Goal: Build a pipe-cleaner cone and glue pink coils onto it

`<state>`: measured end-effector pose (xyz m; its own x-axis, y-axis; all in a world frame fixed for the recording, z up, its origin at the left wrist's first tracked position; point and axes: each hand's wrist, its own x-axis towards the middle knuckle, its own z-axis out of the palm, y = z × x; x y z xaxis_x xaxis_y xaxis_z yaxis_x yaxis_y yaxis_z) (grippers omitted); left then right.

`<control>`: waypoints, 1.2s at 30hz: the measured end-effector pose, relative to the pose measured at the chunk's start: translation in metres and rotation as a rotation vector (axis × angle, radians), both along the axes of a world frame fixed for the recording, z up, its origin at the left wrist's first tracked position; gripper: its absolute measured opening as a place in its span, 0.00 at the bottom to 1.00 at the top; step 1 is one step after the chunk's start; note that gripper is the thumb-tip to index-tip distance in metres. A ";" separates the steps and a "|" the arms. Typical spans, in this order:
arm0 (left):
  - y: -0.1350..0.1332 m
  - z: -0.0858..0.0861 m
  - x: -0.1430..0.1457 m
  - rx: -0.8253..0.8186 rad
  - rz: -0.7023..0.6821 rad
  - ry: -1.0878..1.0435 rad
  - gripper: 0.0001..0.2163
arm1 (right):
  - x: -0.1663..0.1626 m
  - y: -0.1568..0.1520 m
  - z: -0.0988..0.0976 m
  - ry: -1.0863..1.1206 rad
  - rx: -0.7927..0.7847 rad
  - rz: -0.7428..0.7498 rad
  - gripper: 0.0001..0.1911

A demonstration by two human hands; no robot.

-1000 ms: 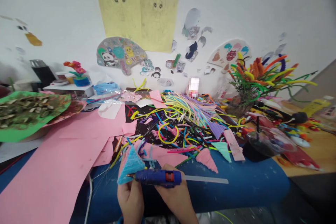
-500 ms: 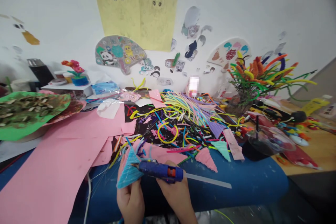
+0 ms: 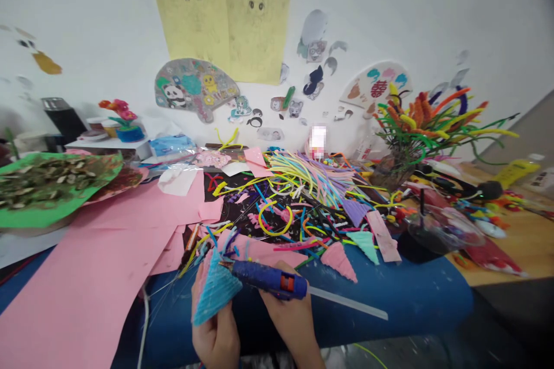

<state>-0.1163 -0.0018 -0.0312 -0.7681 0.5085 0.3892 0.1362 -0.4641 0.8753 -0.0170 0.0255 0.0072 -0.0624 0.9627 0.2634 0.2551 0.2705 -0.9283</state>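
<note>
In my left hand (image 3: 216,331) is a blue triangle of pipe cleaners (image 3: 217,291), its tip pointing up and the fingers closed behind it. My right hand (image 3: 288,311) grips a blue hot glue gun (image 3: 272,279), whose nozzle points left and lies at the upper right edge of the triangle. A long clear glue stick (image 3: 346,302) juts from the gun's back end. Beyond my hands lie a pink triangle (image 3: 340,261), a mint triangle (image 3: 366,244) and a purple triangle (image 3: 355,211).
Loose pipe cleaners (image 3: 303,179) cover the middle of the table. Pink paper sheets (image 3: 86,282) spread on the left, near a green sheet (image 3: 104,170) with dark bits. At right stand a dark drink cup (image 3: 422,239) and a vase of pipe-cleaner flowers (image 3: 389,173). A white cord (image 3: 146,323) hangs over the front.
The blue triangle has tilted and its lower corner has dropped slightly. The glue gun has shifted a little right, with its nozzle now higher along the triangle's edge.
</note>
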 end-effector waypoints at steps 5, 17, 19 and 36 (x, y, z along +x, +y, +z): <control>-0.003 -0.005 -0.003 -0.010 0.004 0.026 0.20 | 0.000 0.000 0.004 0.030 -0.003 0.006 0.09; -0.003 0.026 -0.003 -0.013 -0.138 -0.612 0.22 | -0.002 0.000 -0.003 0.192 0.069 -0.064 0.01; -0.005 0.032 -0.009 -0.040 -0.130 -0.683 0.18 | -0.001 0.001 -0.002 0.241 0.049 -0.085 0.03; -0.037 0.044 -0.113 -0.089 -0.217 -0.588 0.08 | -0.038 0.036 0.004 -0.416 0.337 -0.022 0.15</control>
